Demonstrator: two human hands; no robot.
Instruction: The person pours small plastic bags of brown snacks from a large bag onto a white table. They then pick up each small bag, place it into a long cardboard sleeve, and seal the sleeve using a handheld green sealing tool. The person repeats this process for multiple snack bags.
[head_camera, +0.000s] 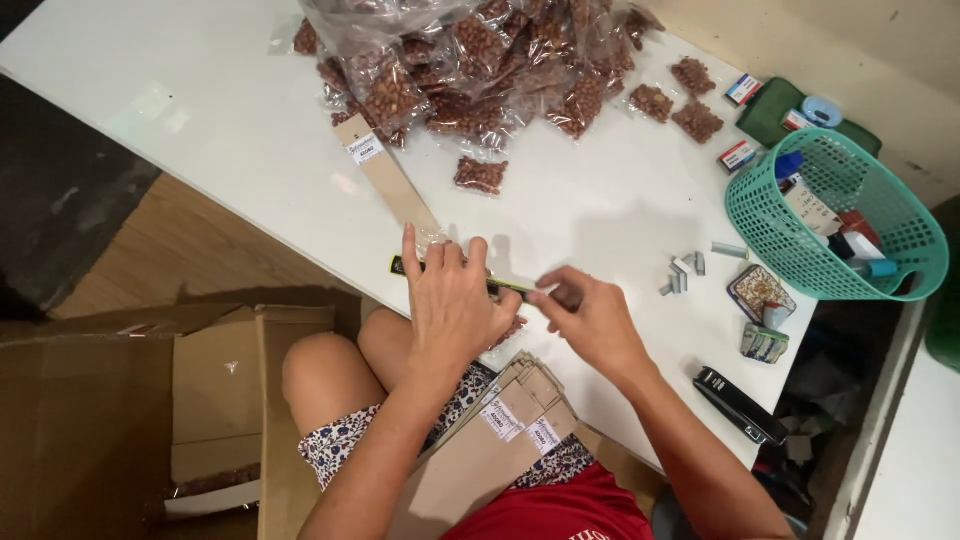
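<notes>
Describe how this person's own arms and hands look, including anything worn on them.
Both arms are bare along their whole visible length, with no sleeves, gloves, watch or bracelets. The left hand and right hand show no rings that can be made out. The fingers are bare with short nails. A red top shows at the bottom edge.

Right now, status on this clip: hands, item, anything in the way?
Left hand flat on long cardboard strip at table edge. Right hand pinching beside it, contents hidden. Peanut packets piled beyond; black stapler lies unused.
</notes>
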